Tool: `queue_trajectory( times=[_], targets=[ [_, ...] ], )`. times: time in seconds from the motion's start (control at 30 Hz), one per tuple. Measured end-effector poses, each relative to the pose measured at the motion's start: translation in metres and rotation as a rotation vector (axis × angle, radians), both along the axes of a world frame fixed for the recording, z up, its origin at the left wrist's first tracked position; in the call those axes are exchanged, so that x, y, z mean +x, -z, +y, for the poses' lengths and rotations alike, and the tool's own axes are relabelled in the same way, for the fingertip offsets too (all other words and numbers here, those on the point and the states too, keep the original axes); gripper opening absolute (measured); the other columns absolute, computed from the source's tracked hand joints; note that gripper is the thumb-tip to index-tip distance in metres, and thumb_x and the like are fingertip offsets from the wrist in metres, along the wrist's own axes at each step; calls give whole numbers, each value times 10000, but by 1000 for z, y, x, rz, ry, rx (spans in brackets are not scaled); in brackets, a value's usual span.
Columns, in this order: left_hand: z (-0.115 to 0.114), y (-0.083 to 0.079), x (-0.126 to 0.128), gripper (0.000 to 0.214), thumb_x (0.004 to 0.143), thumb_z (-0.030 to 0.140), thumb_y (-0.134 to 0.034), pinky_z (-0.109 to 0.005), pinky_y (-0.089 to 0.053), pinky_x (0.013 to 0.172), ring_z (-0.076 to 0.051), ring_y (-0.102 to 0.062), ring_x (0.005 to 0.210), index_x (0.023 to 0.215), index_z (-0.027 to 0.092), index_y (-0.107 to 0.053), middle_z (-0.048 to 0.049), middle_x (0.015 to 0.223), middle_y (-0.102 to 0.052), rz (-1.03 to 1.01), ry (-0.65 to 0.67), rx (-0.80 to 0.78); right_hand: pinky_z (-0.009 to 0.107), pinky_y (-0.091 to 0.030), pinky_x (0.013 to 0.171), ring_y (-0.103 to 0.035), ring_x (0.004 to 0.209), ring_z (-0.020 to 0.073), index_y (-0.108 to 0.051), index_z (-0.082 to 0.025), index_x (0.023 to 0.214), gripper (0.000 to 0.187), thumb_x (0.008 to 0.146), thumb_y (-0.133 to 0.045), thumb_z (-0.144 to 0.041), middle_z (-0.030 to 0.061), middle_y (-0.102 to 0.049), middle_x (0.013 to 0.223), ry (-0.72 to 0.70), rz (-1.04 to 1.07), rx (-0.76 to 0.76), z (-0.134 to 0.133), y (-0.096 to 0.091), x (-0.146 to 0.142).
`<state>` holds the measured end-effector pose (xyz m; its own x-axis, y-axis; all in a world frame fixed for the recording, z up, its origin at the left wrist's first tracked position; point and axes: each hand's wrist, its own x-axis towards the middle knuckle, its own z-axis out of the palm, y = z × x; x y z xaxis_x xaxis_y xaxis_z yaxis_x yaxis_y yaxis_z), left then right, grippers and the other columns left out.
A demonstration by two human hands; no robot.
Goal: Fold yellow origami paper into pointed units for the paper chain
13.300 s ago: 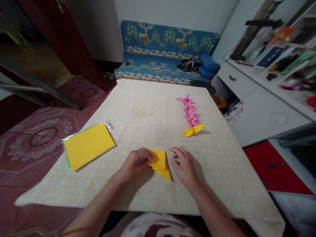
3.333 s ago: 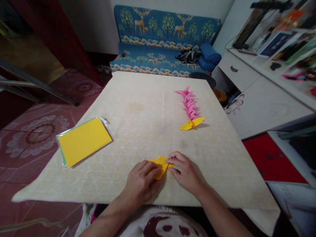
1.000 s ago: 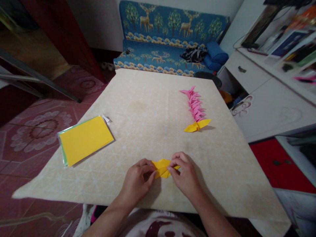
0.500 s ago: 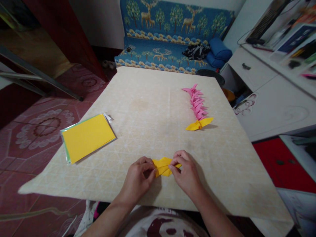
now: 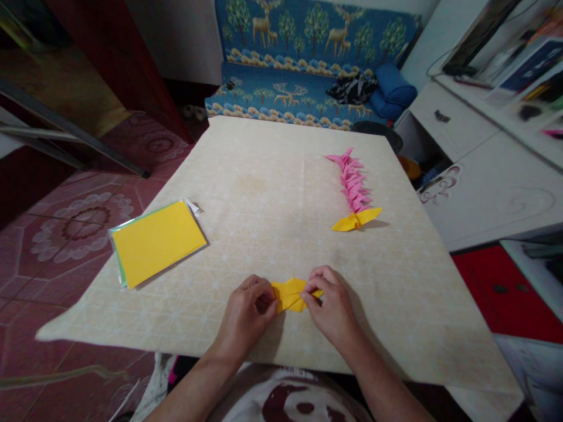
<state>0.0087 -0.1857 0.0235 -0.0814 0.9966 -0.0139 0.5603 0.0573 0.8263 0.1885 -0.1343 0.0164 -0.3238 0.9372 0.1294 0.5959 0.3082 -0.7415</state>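
Note:
A partly folded piece of yellow origami paper (image 5: 290, 295) lies between my hands, close to the table's front edge. My left hand (image 5: 250, 308) pinches its left end between thumb and fingers. At its right end, my right hand (image 5: 329, 302) grips the paper with thumb and forefinger, partly hiding that tip. Creases and layered flaps show along its middle. Farther off on the right, a yellow origami crane (image 5: 356, 220) with spread wings sits at the near end of a row of pink origami cranes (image 5: 353, 181).
A clear packet of yellow and green paper sheets (image 5: 159, 243) lies on the left of the cloth-covered table (image 5: 264, 217). Beyond the far edge stands a blue patterned sofa (image 5: 281, 88). A white cabinet (image 5: 488, 170) flanks the right side, and a metal ladder-like frame (image 5: 79, 133) the left.
Both hands keep their pinch on the yellow paper, almost unmoved. The left fingers have shifted very slightly, and the whole view has tilted a little.

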Motion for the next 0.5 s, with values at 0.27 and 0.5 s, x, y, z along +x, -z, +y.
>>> queue_trajectory(
  times=[0.27,0.5],
  targets=[
    [-7,6,0,361,821,88,-452,-244,-504,720,-122,-588,848,1081,277,-616,-31,1228,-520,167,151,108,303,-483,706,-531,805,167,-545,-221,660,163,684,-604,-71,16,-522,839,6,-32,-1,0,1,0],
    [-14,13,3,325,855,157,-492,-283,-494,714,-179,-549,867,1133,273,-615,3,1141,-634,514,297,180,293,-469,697,-529,783,164,-523,-218,676,206,657,-564,-16,12,-527,818,16,-28,-31,3,0,0]
  ],
)
